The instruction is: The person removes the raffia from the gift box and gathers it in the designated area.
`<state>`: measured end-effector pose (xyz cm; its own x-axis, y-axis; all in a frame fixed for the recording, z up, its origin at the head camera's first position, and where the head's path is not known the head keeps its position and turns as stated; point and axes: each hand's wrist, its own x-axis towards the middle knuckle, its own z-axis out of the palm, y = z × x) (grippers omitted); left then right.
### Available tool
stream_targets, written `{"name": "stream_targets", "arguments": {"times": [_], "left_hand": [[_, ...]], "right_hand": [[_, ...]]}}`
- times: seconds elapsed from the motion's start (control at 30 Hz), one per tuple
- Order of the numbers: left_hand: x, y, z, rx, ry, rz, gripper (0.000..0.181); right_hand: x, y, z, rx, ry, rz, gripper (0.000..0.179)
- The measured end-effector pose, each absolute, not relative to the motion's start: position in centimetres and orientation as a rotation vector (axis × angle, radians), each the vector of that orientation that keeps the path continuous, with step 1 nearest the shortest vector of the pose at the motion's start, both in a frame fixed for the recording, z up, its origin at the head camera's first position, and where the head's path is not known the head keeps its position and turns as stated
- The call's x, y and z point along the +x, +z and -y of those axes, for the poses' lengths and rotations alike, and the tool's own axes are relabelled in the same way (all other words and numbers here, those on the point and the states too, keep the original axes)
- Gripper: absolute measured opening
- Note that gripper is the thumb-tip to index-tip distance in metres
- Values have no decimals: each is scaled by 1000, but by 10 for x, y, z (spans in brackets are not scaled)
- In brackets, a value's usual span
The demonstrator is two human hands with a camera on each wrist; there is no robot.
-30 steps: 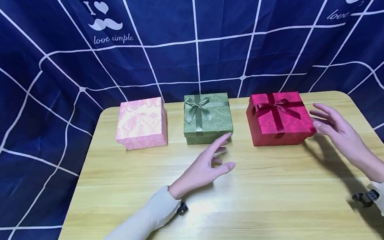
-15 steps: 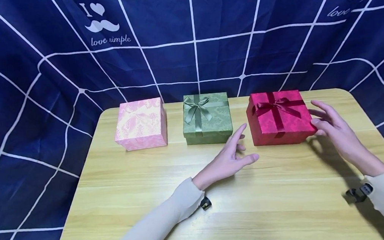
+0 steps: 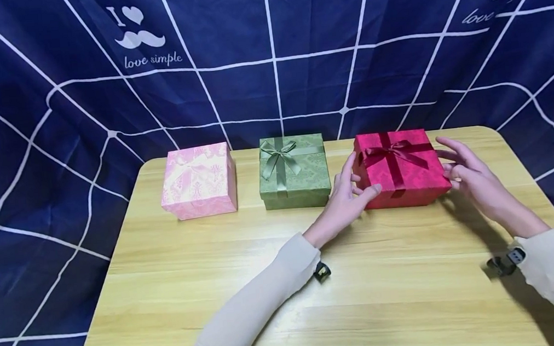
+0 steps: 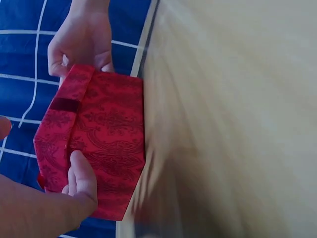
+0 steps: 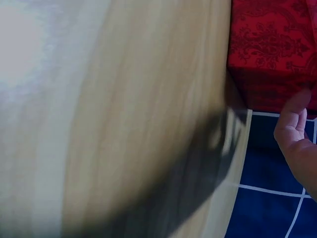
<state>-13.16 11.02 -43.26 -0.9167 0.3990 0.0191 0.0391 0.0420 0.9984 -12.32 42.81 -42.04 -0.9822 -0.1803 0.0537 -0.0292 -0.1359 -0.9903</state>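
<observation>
A red gift box (image 3: 405,167) with a dark red ribbon and bow sits at the right of the table, lid on. My left hand (image 3: 343,203) is at its left side, fingers extended along that wall and thumb near the front corner. Opposite, my right hand (image 3: 475,180) has its fingers and thumb at the box's right side. In the right wrist view, the thumb (image 5: 293,119) reaches the lower part of the red wall. The left wrist view has the red box (image 4: 106,134) between both hands, some fingertips hidden behind it.
A green gift box (image 3: 294,174) with a green bow stands left of the red one, close to my left hand. Farther left is a pink gift box (image 3: 199,182). Behind the wooden table (image 3: 169,292) hangs a dark blue curtain (image 3: 230,94) with white lines.
My left hand has moved right and forward, from in front of the green box to the red box's left side. My right hand has closed in slightly on its right side. The boxes stay put.
</observation>
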Motion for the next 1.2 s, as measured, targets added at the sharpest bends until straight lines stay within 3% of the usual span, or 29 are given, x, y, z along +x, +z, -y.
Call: {"name": "stream_targets", "arguments": {"times": [0.33,1.2], "left_hand": [[-156,-434,-139,233,2148,-2086,75],[-165,-433,-146,196,2251,-1953,74]], "right_hand": [[-137,-421,-427,-311,-2273,-1902,71],[-140,-424,-430,-365,-2327,-1743,76]]}}
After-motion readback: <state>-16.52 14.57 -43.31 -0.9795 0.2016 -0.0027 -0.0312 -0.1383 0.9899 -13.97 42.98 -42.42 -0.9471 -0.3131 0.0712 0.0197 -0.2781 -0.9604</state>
